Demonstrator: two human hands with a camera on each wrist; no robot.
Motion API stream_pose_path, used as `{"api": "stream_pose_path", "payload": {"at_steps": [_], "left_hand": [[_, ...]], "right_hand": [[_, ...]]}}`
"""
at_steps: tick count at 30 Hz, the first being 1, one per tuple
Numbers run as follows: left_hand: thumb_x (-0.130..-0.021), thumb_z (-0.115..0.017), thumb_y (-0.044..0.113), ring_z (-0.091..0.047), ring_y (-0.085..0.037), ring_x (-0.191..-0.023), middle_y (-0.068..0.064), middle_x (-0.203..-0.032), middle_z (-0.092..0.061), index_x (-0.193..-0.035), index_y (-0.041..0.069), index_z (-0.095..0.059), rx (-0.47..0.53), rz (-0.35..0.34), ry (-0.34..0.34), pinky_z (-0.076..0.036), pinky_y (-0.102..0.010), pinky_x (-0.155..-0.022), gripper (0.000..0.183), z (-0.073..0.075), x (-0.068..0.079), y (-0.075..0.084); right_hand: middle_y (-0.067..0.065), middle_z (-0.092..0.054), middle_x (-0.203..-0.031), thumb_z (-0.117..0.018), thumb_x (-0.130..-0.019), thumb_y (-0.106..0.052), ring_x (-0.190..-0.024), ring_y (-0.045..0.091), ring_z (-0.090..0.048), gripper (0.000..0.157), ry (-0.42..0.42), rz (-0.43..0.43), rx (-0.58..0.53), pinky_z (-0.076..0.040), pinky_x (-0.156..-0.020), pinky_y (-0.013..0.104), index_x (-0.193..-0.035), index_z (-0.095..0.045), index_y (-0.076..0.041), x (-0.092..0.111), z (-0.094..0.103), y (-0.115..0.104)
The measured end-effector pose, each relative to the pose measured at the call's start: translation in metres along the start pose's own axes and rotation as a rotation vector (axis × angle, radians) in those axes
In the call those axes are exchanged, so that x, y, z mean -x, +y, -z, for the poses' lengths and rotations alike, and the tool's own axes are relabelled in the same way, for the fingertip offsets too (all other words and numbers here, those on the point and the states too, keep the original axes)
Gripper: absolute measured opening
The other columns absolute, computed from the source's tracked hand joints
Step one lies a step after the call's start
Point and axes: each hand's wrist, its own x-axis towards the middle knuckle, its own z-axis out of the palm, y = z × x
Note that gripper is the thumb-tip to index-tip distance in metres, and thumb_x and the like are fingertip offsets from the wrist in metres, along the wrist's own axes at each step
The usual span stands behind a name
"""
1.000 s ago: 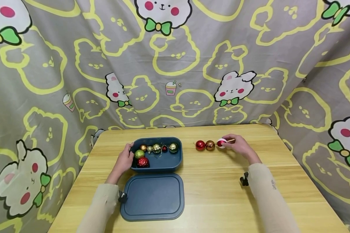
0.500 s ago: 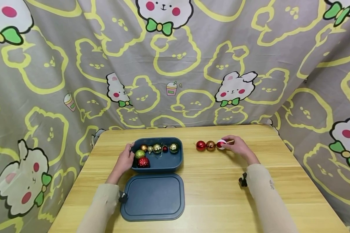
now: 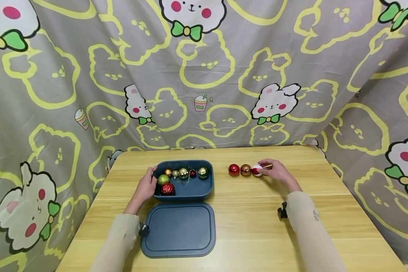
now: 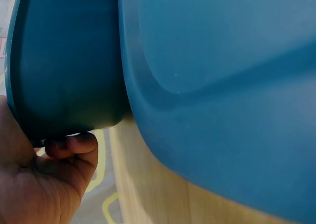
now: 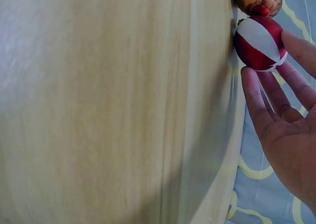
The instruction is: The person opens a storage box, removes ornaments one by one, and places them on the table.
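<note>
My left hand [image 3: 146,187] grips the left end of a dark blue box [image 3: 200,197], its thumb at the rim and fingers against the outer wall in the left wrist view. In the box lie a glittery green bauble [image 3: 163,180], a bumpy red bauble [image 3: 167,189] and several smaller gold and red ones. To the right, my right hand [image 3: 278,172] holds a red-and-white bauble [image 5: 259,42] between thumb and fingertips. It stands at the right end of a row, beside a copper-brown bauble [image 3: 245,170] and a shiny red bauble [image 3: 233,169].
A flat blue lid [image 3: 178,230] lies on the wooden table [image 3: 251,234] just in front of the box. A patterned curtain [image 3: 224,121] hangs behind the table's far edge and along both sides.
The red-and-white bauble has turned slightly in my right hand and shifted a little toward the copper-brown one. My left hand stays on the box.
</note>
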Motion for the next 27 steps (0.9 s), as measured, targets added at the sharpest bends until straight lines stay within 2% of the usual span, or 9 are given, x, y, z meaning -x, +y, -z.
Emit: {"api": "stream_pose_path", "payload": {"at_steps": [10,15,18,27], "left_hand": [[-0.107,-0.037,0.007,-0.046,-0.026,-0.068,-0.025,-0.16,-0.041,-0.151,-0.001,-0.037,0.002,-0.004,0.006,-0.04,-0.036,-0.065,0.045,0.001,0.0,0.002],[-0.107,-0.036,0.008,-0.043,-0.023,-0.064,-0.024,-0.161,-0.04,-0.153,0.0,-0.036,0.004,0.004,-0.004,-0.04,-0.035,-0.064,0.046,0.001,0.0,0.001],[-0.108,-0.035,0.008,-0.038,-0.021,-0.06,-0.023,-0.162,-0.04,-0.153,0.0,-0.035,0.007,0.011,-0.012,-0.04,-0.035,-0.062,0.046,0.001,0.0,0.001],[-0.107,-0.036,0.007,-0.039,-0.022,-0.061,-0.025,-0.161,-0.04,-0.152,-0.001,-0.036,0.003,0.003,-0.001,-0.04,-0.035,-0.063,0.046,0.001,0.0,0.001]], "right_hand": [[0.027,-0.057,-0.143,-0.069,-0.1,-0.022,-0.126,0.043,-0.059,0.049,0.001,0.008,0.012,-0.048,-0.106,0.054,-0.142,-0.057,0.002,0.001,-0.001,0.0],[0.028,-0.057,-0.142,-0.068,-0.101,-0.022,-0.126,0.043,-0.059,0.05,0.007,0.013,0.016,-0.048,-0.106,0.053,-0.143,-0.056,0.002,0.001,0.0,0.001],[0.028,-0.057,-0.142,-0.068,-0.101,-0.024,-0.126,0.043,-0.059,0.052,0.007,0.01,0.013,-0.048,-0.106,0.053,-0.144,-0.055,0.002,0.004,0.003,0.001],[0.028,-0.058,-0.141,-0.064,-0.104,-0.026,-0.124,0.043,-0.061,0.05,0.022,0.03,0.016,-0.05,-0.104,0.052,-0.145,-0.055,0.001,0.008,0.013,0.001]]}}
